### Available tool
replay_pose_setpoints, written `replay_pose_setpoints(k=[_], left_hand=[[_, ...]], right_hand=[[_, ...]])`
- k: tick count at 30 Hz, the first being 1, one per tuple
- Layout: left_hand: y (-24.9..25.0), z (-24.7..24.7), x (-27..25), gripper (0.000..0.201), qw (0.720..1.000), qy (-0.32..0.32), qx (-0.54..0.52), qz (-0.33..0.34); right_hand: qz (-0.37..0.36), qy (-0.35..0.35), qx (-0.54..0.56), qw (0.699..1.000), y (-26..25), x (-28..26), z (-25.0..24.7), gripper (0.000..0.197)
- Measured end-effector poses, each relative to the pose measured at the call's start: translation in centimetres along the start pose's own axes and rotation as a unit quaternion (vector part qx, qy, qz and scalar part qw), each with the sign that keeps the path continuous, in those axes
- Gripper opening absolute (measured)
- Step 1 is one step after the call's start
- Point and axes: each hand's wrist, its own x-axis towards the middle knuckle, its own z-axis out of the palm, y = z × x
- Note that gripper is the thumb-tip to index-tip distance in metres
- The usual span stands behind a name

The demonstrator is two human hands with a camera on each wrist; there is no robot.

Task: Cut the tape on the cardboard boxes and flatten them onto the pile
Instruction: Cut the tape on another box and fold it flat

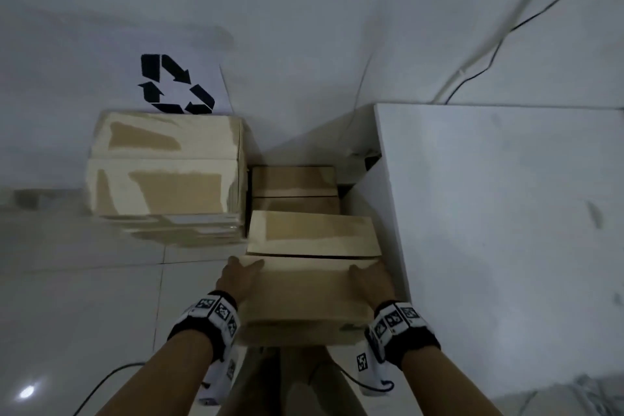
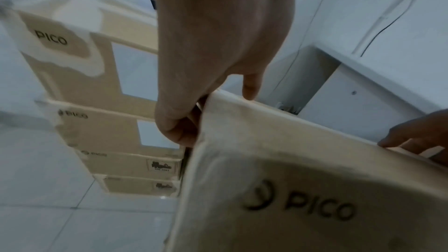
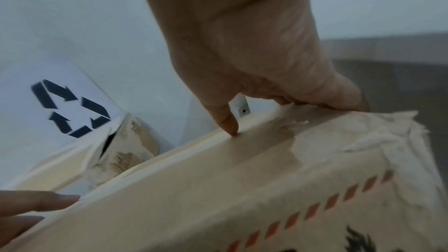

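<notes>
head: above, looking down | wrists: close along hands | shared: box point(image 1: 304, 294)

You are looking at a tan cardboard box point(image 1: 304, 294) with pale torn patches, a black PICO logo point(image 2: 300, 206) and a row of orange dashes point(image 3: 322, 202). The stacked boxes point(image 1: 165, 176) are tan and cream too. The recycling sign point(image 1: 175, 84) is black on white. Your wristbands point(image 1: 209, 314) are black-and-white checked.

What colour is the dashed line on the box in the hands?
Orange-red, on the box; the right wrist view shows it best.
</notes>
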Motion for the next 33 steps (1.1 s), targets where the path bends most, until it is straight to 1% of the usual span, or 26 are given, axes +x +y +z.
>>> replay_pose_setpoints(k=[1, 2, 3, 4, 6, 7, 8, 9, 10, 12, 14, 15, 16, 17, 19, 22, 24, 25, 26, 28, 29, 31, 32, 33], left_hand=[[-0.5, -0.6, -1.3, 0.095, 1.0, -0.004, 0.0, 0.02], [-0.9, -1.1, -2.1, 0.093, 0.999, -0.001, 0.003, 0.036], [-1.1, -1.5, -2.9, 0.086, 0.999, 0.0, 0.003, 0.052], [-1.1, -2.0, -3.9, 0.077, 0.998, 0.001, -0.002, 0.07], [-0.4, -2.8, -5.7, 0.068, 0.994, 0.001, -0.033, 0.106], [0.3, -3.4, -6.6, 0.069, 0.992, 0.008, -0.029, 0.12], [1.0, -3.9, -7.7, 0.078, 0.991, 0.015, -0.014, 0.134], [1.7, -4.5, -8.9, 0.089, 0.988, 0.027, 0.002, 0.149], [2.5, -5.3, -9.7, 0.095, 0.985, 0.044, 0.011, 0.165], [4.3, -6.8, -12.0, 0.093, 0.978, 0.072, -0.003, 0.193], [6.4, -8.1, -14.1, 0.097, 0.968, 0.102, -0.002, 0.229], [7.7, -8.5, -15.5, 0.095, 0.96, 0.11, 0.005, 0.256], [9.0, -8.7, -16.5, 0.088, 0.949, 0.12, 0.02, 0.29], [10.3, -8.7, -17.8, 0.079, 0.936, 0.133, 0.03, 0.325], [12.8, -8.5, -20.0, 0.061, 0.908, 0.159, 0.002, 0.388], [16.1, -7.0, -23.3, 0.045, 0.861, 0.164, -0.083, 0.475], [18.5, -5.1, -24.0, 0.044, 0.831, 0.142, -0.123, 0.524], [19.7, -3.9, -24.1, 0.046, 0.821, 0.13, -0.131, 0.54], [20.8, -2.5, -24.3, 0.046, 0.816, 0.121, -0.135, 0.549], [23.2, 0.9, -24.6, 0.046, 0.816, 0.113, -0.144, 0.548], [24.2, 2.9, -24.9, 0.045, 0.819, 0.107, -0.146, 0.544], [25.9, 7.2, -25.3, 0.04, 0.823, 0.107, -0.146, 0.538], [26.6, 9.4, -25.2, 0.039, 0.824, 0.109, -0.146, 0.537], [27.2, 11.4, -25.1, 0.04, 0.826, 0.103, -0.149, 0.534]], right_hand=[[-0.008, 0.004, -0.006, 1.0, 0.4, -1.7, -0.8, 0.074], [-0.022, 0.011, -0.012, 1.0, 0.8, -2.9, -1.5, 0.06], [-0.035, 0.021, -0.016, 0.999, 1.1, -3.5, -2.1, 0.054], [-0.042, 0.032, -0.016, 0.998, 1.2, -4.8, -2.8, 0.057], [-0.069, 0.073, -0.008, 0.995, 0.9, -6.8, -4.0, 0.072], [-0.083, 0.096, -0.003, 0.992, 0.7, -7.3, -4.6, 0.077], [-0.091, 0.116, 0.002, 0.989, 0.4, -8.0, -5.4, 0.079], [-0.103, 0.137, 0.012, 0.985, 0.2, -8.5, -6.3, 0.079], [-0.121, 0.158, 0.023, 0.98, -0.2, -9.1, -7.5, 0.077], [-0.166, 0.188, 0.04, 0.967, -1.0, -10.4, -10.1, 0.07], [-0.228, 0.191, 0.086, 0.951, -1.7, -11.3, -12.5, 0.053], [-0.248, 0.194, 0.085, 0.945, -2.2, -11.7, -13.8, 0.05], [-0.258, 0.19, 0.101, 0.942, -2.8, -12.5, -15.0, 0.05], [-0.279, 0.199, 0.092, 0.935, -3.3, -13.3, -16.2, 0.054], [-0.32, 0.233, 0.141, 0.907, -4.2, -13.9, -18.9, 0.054], [-0.39, 0.237, 0.226, 0.861, -4.4, -14.4, -23.7, 0.04], [-0.427, 0.252, 0.25, 0.832, -4.1, -14.2, -27.4, 0.033], [-0.437, 0.263, 0.258, 0.82, -3.6, -13.7, -29.2, 0.032], [-0.441, 0.269, 0.27, 0.812, -3.0, -13.3, -30.9, 0.032], [-0.448, 0.26, 0.299, 0.801, -1.5, -12.1, -34.2, 0.032], [-0.45, 0.243, 0.32, 0.798, -0.8, -11.4, -35.7, 0.032], [-0.454, 0.176, 0.378, 0.787, 0.8, -10.0, -38.3, 0.034], [-0.453, 0.143, 0.41, 0.778, 1.7, -9.2, -39.5, 0.033], [-0.453, 0.125, 0.432, 0.769, 2.6, -8.1, -40.5, 0.032]])
